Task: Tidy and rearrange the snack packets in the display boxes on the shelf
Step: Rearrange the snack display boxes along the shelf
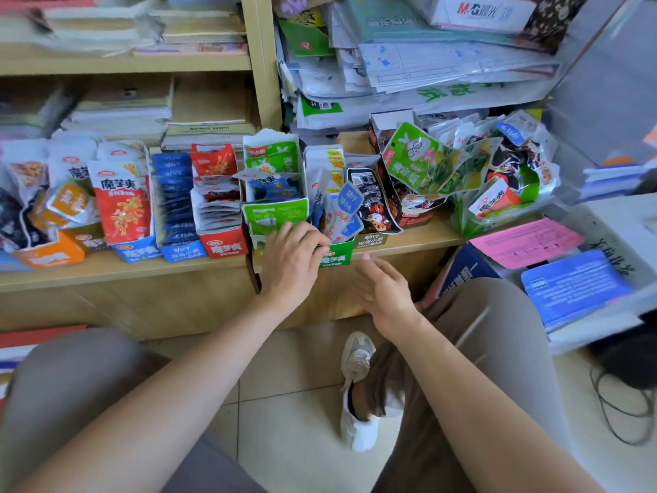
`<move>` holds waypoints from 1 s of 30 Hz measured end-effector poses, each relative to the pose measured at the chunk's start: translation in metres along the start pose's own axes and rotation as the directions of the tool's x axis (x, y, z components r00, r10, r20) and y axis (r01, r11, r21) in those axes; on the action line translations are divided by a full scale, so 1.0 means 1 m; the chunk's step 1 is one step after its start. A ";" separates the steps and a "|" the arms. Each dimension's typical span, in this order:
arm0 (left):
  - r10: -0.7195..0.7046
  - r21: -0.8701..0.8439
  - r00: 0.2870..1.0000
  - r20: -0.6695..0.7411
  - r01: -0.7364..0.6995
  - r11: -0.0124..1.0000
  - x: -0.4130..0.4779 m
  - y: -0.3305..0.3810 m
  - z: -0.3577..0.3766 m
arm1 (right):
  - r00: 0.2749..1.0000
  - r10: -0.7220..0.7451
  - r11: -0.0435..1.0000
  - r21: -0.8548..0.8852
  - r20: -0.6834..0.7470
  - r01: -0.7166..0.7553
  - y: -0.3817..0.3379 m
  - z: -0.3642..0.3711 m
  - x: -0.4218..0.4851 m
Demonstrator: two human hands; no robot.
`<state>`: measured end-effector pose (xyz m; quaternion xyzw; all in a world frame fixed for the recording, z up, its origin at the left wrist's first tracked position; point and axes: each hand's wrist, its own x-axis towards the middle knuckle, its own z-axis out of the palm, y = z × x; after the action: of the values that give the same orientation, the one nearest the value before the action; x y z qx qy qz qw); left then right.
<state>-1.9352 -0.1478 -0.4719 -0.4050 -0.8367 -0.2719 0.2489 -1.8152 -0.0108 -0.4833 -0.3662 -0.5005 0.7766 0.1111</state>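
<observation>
A row of cardboard display boxes full of snack packets stands on a low wooden shelf (117, 275). My left hand (291, 257) rests against the front of a green display box (275, 215), fingers curled over its lower edge next to a second green box (336, 256) holding blue and white packets (350, 201). My right hand (384, 290) hovers below the shelf edge, fingers apart, holding nothing. Left of these stand a red box (224, 245), a blue box (183, 250) and an orange box (53, 256). A loose heap of green and black packets (462, 165) lies at the right.
Stacks of paper and booklets (409, 65) fill the shelves above and behind the boxes. A pink sheet (526, 241) and a blue sheet (576, 286) lie on a white surface at the right. My knees and one white shoe (357, 389) are over the tiled floor.
</observation>
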 end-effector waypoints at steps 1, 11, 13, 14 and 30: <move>0.005 -0.063 1.000 -0.004 -0.005 0.998 -0.004 0.000 -0.001 | 0.997 0.007 1.000 0.018 0.071 -0.009 0.000 0.002 -0.002; -0.560 -0.602 0.808 0.183 0.543 0.586 -0.045 0.006 -0.012 | 0.977 0.028 0.979 0.194 0.212 -0.070 -0.003 0.028 0.010; -0.669 -0.609 0.703 0.241 0.646 0.460 -0.049 0.006 -0.011 | 0.981 0.022 0.975 0.213 0.192 -0.064 -0.002 0.028 0.010; -0.714 -0.589 0.671 0.201 0.665 0.459 -0.050 0.003 -0.012 | 0.982 0.024 0.973 0.221 0.186 -0.066 -0.001 0.027 0.009; -0.628 -0.503 0.745 0.225 0.641 0.580 -0.043 -0.042 -0.002 | 0.988 -0.063 0.972 0.233 0.141 0.029 -0.042 0.022 -0.025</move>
<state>-1.9456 -0.1940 -0.5085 -0.1356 -0.8128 -0.5665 -0.0016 -1.8212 -0.0195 -0.4304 -0.2807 -0.4221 0.8515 0.1337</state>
